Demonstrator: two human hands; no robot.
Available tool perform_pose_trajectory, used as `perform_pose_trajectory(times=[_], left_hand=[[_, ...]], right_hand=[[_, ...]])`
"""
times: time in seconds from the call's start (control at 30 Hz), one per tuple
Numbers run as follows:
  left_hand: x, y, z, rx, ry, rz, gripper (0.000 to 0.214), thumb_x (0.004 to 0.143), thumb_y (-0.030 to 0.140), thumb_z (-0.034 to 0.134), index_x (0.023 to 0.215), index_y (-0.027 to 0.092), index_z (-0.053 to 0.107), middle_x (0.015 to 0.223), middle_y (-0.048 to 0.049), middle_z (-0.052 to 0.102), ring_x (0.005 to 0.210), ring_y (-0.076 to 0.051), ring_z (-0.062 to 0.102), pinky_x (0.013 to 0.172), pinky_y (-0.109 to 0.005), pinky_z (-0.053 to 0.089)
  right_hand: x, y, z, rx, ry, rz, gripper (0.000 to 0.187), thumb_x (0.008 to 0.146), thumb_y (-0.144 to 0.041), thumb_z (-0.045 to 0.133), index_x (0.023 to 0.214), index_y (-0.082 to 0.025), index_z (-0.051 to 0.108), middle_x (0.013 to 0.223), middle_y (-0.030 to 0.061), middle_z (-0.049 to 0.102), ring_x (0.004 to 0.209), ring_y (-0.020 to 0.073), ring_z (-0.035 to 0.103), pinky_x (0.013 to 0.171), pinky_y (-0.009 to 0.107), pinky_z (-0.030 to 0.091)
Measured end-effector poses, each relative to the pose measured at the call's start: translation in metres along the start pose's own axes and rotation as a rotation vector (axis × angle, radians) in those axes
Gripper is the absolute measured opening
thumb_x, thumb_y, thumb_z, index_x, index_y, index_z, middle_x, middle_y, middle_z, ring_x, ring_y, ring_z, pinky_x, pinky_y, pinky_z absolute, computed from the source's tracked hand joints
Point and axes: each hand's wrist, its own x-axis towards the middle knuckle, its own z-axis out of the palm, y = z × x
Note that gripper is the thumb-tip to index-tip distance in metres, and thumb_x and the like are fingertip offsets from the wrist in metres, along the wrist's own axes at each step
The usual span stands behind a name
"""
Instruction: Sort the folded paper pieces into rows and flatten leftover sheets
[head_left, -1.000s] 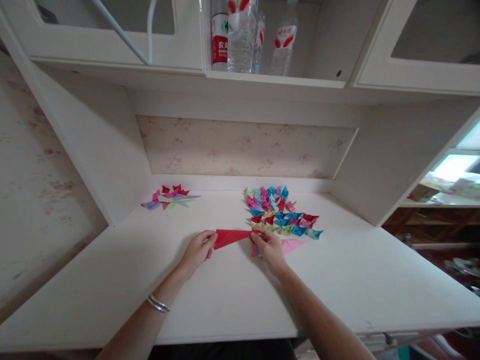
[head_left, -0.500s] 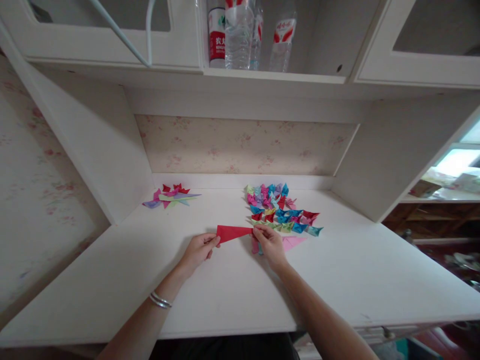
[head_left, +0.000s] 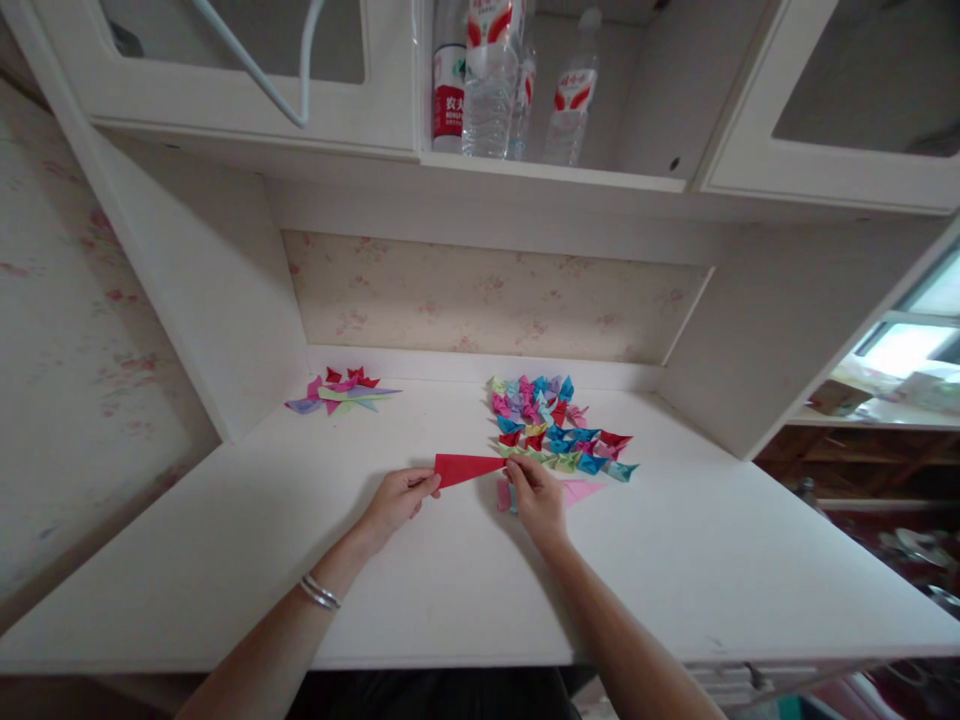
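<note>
A folded red paper (head_left: 466, 467), long and tapering to a point on the right, lies flat on the white desk (head_left: 420, 580). My left hand (head_left: 399, 500) pinches its wide left end. The narrow right tip is pinched by my right hand (head_left: 534, 497). Just under my right hand lie pink paper pieces (head_left: 581, 490). Behind them sits a cluster of several small folded paper pieces (head_left: 555, 428) in blue, red, green, pink and yellow.
A smaller heap of folded paper shapes (head_left: 341, 392) lies at the back left by the side panel. Water bottles (head_left: 491, 80) stand on the shelf overhead. The cabinet side panels close in the desk on both sides.
The red paper has been flattened into a narrower taper, and both hands keep their pinch at its ends. The view has shifted slightly.
</note>
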Motion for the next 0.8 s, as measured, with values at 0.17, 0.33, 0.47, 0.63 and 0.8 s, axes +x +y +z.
perform_pose_trajectory(times=[0.17,0.33,0.47,0.63,0.8], left_hand=[[0.001,-0.001,0.002,-0.081,0.016,-0.009,0.041,0.075,0.052,0.063,0.086,0.013,0.069,0.073,-0.0012,0.059,0.046,-0.005,0.031,0.043,-0.021,0.019],[0.001,-0.002,0.000,-0.153,0.039,-0.010,0.045,0.074,0.051,0.065,0.098,0.013,0.069,0.075,-0.0020,0.060,0.046,-0.005,0.033,0.043,-0.021,0.021],[0.000,-0.003,-0.001,-0.149,0.013,0.009,0.045,0.076,0.049,0.065,0.101,0.012,0.068,0.076,-0.0027,0.061,0.047,-0.004,0.034,0.043,-0.021,0.022],[-0.003,-0.002,0.002,-0.137,-0.068,0.023,0.041,0.078,0.047,0.063,0.099,0.013,0.068,0.076,-0.0031,0.063,0.046,-0.004,0.036,0.043,-0.021,0.022],[-0.002,-0.002,0.004,-0.157,-0.071,-0.040,0.039,0.077,0.045,0.063,0.100,0.013,0.066,0.084,-0.0042,0.064,0.045,-0.004,0.038,0.042,-0.021,0.020]], right_hand=[[-0.001,0.001,0.001,-0.036,0.010,-0.011,0.027,0.086,-0.041,0.056,0.096,-0.020,0.069,0.088,0.0057,0.073,0.078,0.0204,0.068,0.074,0.033,0.052],[-0.006,-0.002,-0.002,-0.041,-0.025,-0.038,0.026,0.085,-0.042,0.057,0.095,-0.020,0.069,0.090,0.0065,0.072,0.082,0.0213,0.067,0.077,0.035,0.052],[-0.009,-0.006,-0.002,0.103,-0.054,0.000,0.028,0.083,-0.043,0.062,0.100,-0.021,0.064,0.088,0.0060,0.071,0.074,0.0196,0.066,0.068,0.032,0.054],[-0.011,-0.009,0.004,0.346,-0.120,0.096,0.046,0.077,-0.045,0.069,0.114,-0.023,0.052,0.086,0.0027,0.069,0.054,0.0133,0.060,0.048,0.026,0.051],[-0.006,-0.019,-0.002,0.419,-0.112,0.166,0.043,0.075,-0.046,0.071,0.107,-0.021,0.055,0.063,-0.0036,0.063,0.050,0.0133,0.058,0.046,0.025,0.049]])
